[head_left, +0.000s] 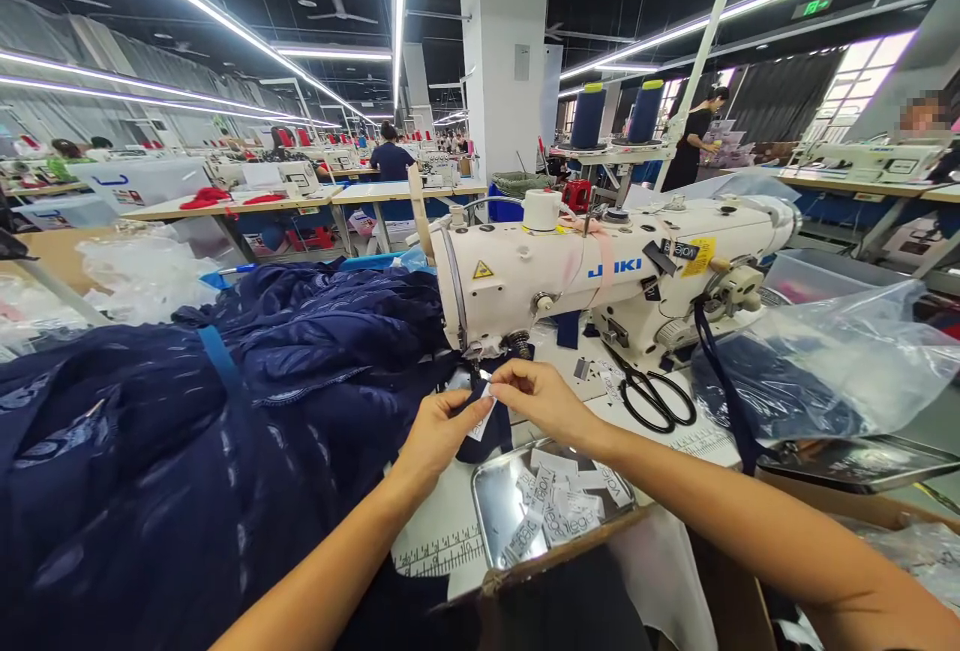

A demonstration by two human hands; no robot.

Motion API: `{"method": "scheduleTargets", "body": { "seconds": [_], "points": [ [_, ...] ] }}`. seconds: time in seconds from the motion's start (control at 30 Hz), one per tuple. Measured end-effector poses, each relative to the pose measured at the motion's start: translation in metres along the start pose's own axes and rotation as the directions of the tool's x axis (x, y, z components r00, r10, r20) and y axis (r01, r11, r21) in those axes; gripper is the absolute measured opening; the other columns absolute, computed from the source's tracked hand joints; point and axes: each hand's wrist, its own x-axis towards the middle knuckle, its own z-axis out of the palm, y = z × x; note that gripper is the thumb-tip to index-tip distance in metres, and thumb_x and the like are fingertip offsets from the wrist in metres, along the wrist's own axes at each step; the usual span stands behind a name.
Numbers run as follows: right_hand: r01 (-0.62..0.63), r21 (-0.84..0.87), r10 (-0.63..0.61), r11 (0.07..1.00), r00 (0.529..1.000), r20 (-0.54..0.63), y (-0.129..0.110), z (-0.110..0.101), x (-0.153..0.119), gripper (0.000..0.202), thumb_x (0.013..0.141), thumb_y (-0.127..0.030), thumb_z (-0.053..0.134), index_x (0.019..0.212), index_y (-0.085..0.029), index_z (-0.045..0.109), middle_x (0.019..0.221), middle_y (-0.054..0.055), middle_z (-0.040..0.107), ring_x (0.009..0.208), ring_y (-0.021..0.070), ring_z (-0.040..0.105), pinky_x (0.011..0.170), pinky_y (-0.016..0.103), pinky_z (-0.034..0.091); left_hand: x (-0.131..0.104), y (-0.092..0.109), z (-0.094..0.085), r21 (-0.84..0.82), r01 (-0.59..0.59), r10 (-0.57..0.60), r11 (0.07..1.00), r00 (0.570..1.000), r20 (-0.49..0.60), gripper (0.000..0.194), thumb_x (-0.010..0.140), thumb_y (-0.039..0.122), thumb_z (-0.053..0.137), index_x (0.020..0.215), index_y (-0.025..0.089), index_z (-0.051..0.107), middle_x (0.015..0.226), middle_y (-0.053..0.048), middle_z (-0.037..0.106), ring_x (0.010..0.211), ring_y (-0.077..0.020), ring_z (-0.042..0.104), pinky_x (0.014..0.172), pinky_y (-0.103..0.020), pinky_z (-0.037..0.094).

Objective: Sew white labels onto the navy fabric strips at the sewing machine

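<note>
White printed label [481,421]: against navy fabric piece [493,443]
Left hand [433,434]: pinching both
Right hand [546,403]: pinching label
Aligning: I judge; needs steadiness

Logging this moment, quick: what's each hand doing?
Left hand: closed, pinching navy fabric.
Right hand: closed, pinching the white label at its upper end.

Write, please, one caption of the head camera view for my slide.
Left hand and right hand pinch a white label and navy fabric at a sewing machine, near a tray of labels.
</note>
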Motion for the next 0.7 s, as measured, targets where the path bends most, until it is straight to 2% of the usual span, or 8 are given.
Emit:
{"method": "scheduleTargets", "body": {
  "seconds": [0.1, 0.2, 0.37, 0.47, 0.57, 0.63, 0.67, 0.7],
  "points": [
    [-0.129, 0.155, 0.125, 0.979, 0.992, 0.033, -0.002, 0.003, 0.002, 0.022, 0.066, -0.036, 0.061, 0.062, -0.016, 0.052, 0.055, -0.005, 0.045, 0.050, 0.0071, 0.039, 0.049, 0.022, 0.031, 0.000, 0.000, 0.000, 0.028, -0.009, 0.009, 1.000, 1.000, -0.012, 0.031, 0.061, 0.043, 0.066, 0.059, 0.012, 0.065, 0.050, 0.002, 0.052, 0.048, -0.0084, 0.040, 0.048, -0.021, 0.031],
    [-0.190, 0.268, 0.187, 0.944, 0.982, 0.037, -0.003, 0.004, 0.002, 0.023, 0.064, -0.036, 0.062, 0.061, -0.016, 0.050, 0.054, -0.007, 0.043, 0.048, 0.0058, 0.036, 0.047, 0.021, 0.029, -0.001, 0.001, -0.001, 0.016, 0.006, -0.005, 1.000, 1.000, -0.025, 0.029, 0.059, 0.041, 0.068, 0.063, 0.013, 0.066, 0.053, 0.001, 0.054, 0.050, -0.0094, 0.043, 0.049, -0.021, 0.033],
    [-0.177, 0.343, 0.181, 0.922, 0.983, 0.021, -0.001, 0.010, 0.001, 0.023, 0.065, -0.035, 0.064, 0.062, -0.017, 0.050, 0.054, -0.007, 0.043, 0.048, 0.0059, 0.037, 0.047, 0.020, 0.032, 0.000, 0.006, 0.000, -0.004, -0.001, 0.001, 1.000, 0.999, -0.036, 0.028, 0.055, 0.041, 0.069, 0.061, 0.013, 0.065, 0.054, 0.001, 0.055, 0.050, -0.0094, 0.044, 0.048, -0.021, 0.034],
    [-0.143, 0.305, 0.139, 0.942, 0.990, 0.035, 0.003, 0.011, 0.001, 0.020, 0.070, -0.035, 0.061, 0.066, -0.017, 0.052, 0.059, -0.005, 0.047, 0.051, 0.0065, 0.042, 0.050, 0.021, 0.038, 0.000, 0.007, 0.000, -0.020, 0.038, -0.038, 0.999, 0.999, -0.009, 0.030, 0.054, 0.042, 0.069, 0.063, 0.014, 0.065, 0.057, 0.000, 0.058, 0.052, -0.0113, 0.048, 0.052, -0.023, 0.038],
    [-0.051, 0.066, 0.041, 0.996, 0.989, 0.140, 0.013, -0.008, 0.005, 0.014, 0.077, -0.031, 0.056, 0.078, -0.017, 0.055, 0.068, -0.003, 0.054, 0.060, 0.0087, 0.051, 0.059, 0.023, 0.044, -0.001, 0.005, -0.008, 0.039, 0.086, -0.086, 0.996, 0.996, 0.005, 0.035, 0.053, 0.046, 0.069, 0.066, 0.014, 0.064, 0.059, 0.000, 0.060, 0.051, -0.0123, 0.050, 0.049, -0.023, 0.039],
    [0.064, -0.317, -0.008, 0.946, 0.985, 0.173, 0.021, -0.035, 0.010, 0.014, 0.079, -0.027, 0.055, 0.088, -0.016, 0.056, 0.079, 0.001, 0.059, 0.071, 0.0117, 0.055, 0.065, 0.025, 0.044, 0.000, 0.005, -0.018, 0.189, 0.039, -0.030, 0.981, 0.998, -0.054, 0.036, 0.057, 0.050, 0.064, 0.066, 0.015, 0.063, 0.054, 0.001, 0.057, 0.046, -0.0120, 0.048, 0.044, -0.022, 0.035],
    [0.118, -0.561, -0.029, 0.820, 0.986, 0.165, 0.026, -0.051, 0.014, 0.013, 0.080, -0.023, 0.055, 0.089, -0.014, 0.056, 0.084, 0.004, 0.060, 0.076, 0.0135, 0.055, 0.069, 0.027, 0.044, 0.001, 0.006, -0.024, 0.313, -0.040, 0.073, 0.949, 0.993, -0.095, 0.035, 0.062, 0.051, 0.061, 0.066, 0.016, 0.062, 0.051, 0.002, 0.055, 0.044, -0.0119, 0.047, 0.042, -0.022, 0.034],
    [0.135, -0.791, -0.041, 0.597, 0.990, 0.139, 0.030, -0.067, 0.018, 0.011, 0.081, -0.019, 0.053, 0.089, -0.013, 0.057, 0.089, 0.007, 0.060, 0.080, 0.0160, 0.055, 0.072, 0.029, 0.042, 0.003, 0.006, -0.029, 0.466, -0.155, 0.232, 0.871, 0.966, -0.112, 0.032, 0.067, 0.049, 0.058, 0.066, 0.017, 0.061, 0.051, 0.002, 0.054, 0.044, -0.0120, 0.047, 0.043, -0.023, 0.034]
  ]
}}
